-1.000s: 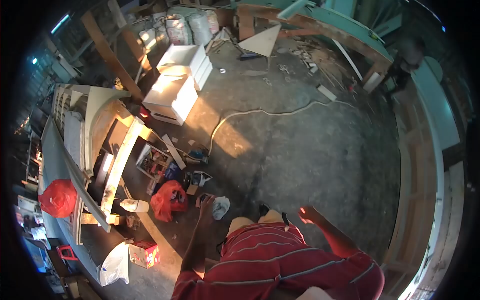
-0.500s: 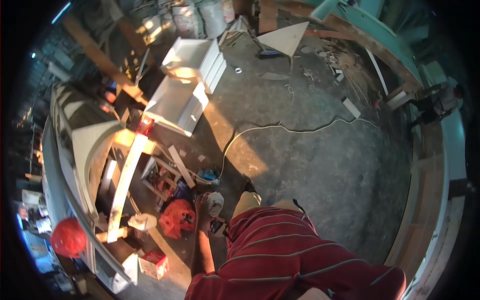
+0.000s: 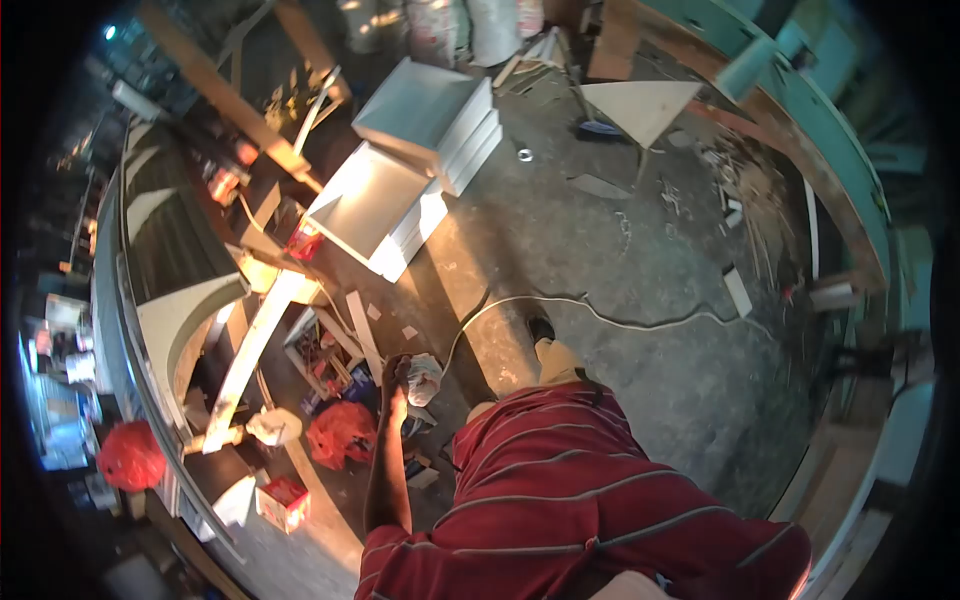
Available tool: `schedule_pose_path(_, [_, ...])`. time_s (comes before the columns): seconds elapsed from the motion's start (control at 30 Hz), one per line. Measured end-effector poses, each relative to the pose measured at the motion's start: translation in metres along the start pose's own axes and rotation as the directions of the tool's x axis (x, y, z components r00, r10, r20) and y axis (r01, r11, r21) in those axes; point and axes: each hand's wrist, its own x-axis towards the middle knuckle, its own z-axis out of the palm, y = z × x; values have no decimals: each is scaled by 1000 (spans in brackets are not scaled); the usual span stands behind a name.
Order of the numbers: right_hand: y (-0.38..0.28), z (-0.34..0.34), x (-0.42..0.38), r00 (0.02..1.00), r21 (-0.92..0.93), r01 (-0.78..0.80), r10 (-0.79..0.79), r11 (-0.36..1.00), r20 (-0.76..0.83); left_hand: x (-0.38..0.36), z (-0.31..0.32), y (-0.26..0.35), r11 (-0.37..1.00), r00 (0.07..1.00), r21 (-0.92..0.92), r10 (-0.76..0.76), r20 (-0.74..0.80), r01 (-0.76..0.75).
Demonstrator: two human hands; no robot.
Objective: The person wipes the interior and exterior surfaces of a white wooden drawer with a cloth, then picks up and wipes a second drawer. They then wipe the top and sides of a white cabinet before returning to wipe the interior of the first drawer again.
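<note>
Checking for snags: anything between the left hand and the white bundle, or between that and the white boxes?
Nothing visible separates left hand and white bundle: they touch. Towards the white boxes, a small scrap lies on the floor.

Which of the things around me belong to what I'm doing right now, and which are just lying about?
In use:
- crumpled whitish bundle, possibly cloth, at your left hand

Apparently just lying about:
- red plastic bag on the floor
- long pale hose or cable
- white triangular panel
- small red-and-white carton

Your right hand isn't in view.
</note>
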Motion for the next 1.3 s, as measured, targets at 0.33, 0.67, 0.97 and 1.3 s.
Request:
schedule_pose_path(0.33, [-159,-205,-69,941,-391,-190,280,900,188,-24,55,20,991,946,105,-41,-322,79])
schedule_pose_path(0.67, [-287,-275,-73,834,-537,-283,480,795,272,32,43,18,997,906,18,-58,-419,73])
schedule_pose_path(0.97, [-393,-280,-31,842,-524,-371,516,766,159,116,48,71,999,916,36,0,-402,16])
schedule_pose_path(1.3, [-665,-361,37,965,-517,-228,261,825,-9,173,74,56,956,759,-274,-256,-598,107])
